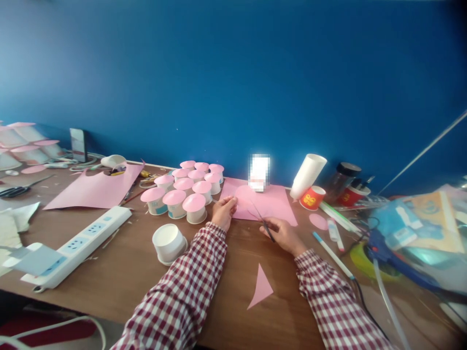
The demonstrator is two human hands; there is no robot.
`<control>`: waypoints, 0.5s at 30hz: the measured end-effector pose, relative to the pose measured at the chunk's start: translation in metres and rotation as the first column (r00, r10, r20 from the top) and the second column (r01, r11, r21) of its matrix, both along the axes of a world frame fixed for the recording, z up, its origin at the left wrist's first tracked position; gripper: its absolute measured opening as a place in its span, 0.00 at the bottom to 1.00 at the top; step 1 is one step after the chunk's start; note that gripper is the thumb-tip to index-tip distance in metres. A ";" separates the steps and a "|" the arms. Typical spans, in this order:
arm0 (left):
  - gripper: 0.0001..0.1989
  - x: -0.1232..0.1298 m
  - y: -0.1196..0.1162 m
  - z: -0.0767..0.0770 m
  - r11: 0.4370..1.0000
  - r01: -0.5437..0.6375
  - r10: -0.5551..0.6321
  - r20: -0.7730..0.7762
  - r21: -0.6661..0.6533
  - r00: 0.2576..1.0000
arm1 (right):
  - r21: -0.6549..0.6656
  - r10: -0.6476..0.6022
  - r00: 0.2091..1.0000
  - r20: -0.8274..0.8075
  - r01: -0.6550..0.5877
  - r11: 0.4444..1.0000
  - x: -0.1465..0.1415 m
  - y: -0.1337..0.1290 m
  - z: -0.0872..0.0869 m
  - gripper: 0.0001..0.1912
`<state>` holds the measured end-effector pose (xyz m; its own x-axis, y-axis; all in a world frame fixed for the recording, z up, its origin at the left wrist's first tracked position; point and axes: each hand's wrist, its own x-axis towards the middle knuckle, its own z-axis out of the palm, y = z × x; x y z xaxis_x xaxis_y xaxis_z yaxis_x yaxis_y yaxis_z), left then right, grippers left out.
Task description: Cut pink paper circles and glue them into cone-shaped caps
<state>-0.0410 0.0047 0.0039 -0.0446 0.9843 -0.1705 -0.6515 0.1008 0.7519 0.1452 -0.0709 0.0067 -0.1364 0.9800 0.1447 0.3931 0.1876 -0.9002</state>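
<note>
Twelve white paper cups (176, 210), topped with flat pink discs (174, 197), stand in rows left of a pink paper sheet (268, 206) on the brown wooden table (226, 272). The left hand (224, 213) pinches pink paper at the sheet's left side; the right hand (281, 233) grips dark-handled metal scissors (270, 231) over its lower edge. Rightward, a red paper cup with yellow print (313, 198) stands by a leaning white cup stack (308, 176); another red cup (353, 195) holds dark-tipped tools (359, 184).
</note>
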 end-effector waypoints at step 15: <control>0.15 0.004 -0.003 -0.003 0.998 0.050 -0.049 -0.065 0.025 0.997 | -0.023 -0.011 1.000 0.007 0.011 1.000 -0.001 0.000 0.000 0.19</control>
